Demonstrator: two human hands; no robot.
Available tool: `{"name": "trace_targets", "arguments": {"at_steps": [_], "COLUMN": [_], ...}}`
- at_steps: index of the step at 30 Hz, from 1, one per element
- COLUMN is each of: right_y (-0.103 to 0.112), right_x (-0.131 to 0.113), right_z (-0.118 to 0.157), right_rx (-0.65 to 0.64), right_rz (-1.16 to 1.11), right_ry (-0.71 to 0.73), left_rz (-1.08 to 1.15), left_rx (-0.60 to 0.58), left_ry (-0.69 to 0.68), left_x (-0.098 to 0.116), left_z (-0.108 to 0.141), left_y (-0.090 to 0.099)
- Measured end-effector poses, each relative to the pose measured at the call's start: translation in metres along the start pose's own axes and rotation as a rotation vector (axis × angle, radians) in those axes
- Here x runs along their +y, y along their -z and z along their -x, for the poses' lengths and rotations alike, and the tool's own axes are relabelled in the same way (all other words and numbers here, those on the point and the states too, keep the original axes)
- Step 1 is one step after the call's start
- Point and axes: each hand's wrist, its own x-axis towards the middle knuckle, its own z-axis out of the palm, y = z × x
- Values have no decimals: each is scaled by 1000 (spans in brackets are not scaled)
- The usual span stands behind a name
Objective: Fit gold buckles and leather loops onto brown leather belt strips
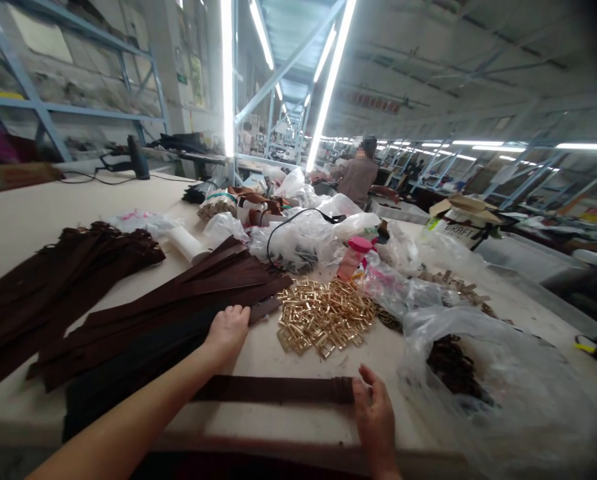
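My left hand (228, 333) lies on the ends of the dark straps (178, 300), its fingers curled a bit; I cannot tell if it grips one. My right hand (377, 417) is half open, with its fingers at the end of a flat brown strap (283, 390). I cannot tell if they pinch it. That strap lies along the near side of the white table (258, 433). Past my hands, between them, is a pile of gold buckles (325, 313). To the right is a clear plastic bag (523, 380) with dark brown bits (455, 367) in it. Behind the buckles is a jar with a pink lid (354, 259). Far back, I see a person (359, 177).
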Motion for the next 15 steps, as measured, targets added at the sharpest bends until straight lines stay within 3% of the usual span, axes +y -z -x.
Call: {"name": "trace_targets", "arguments": {"at_steps": [6, 10, 13, 15], "right_y": [1, 3, 10, 17], "right_x": [-5, -2, -1, -8], "right_z": [0, 2, 2, 3], "right_rx": [40, 64, 98, 150], "right_rz": [10, -1, -59, -77], "right_ry": [57, 69, 49, 60], "left_rz": [-54, -69, -71, -29], "left_rx": [-41, -27, -1, 62], "left_ry": [23, 6, -18, -16], "left_x": [4, 5, -6, -15], "left_z": [-11, -5, 6, 17], "left_y": [-10, -14, -7, 9]}}
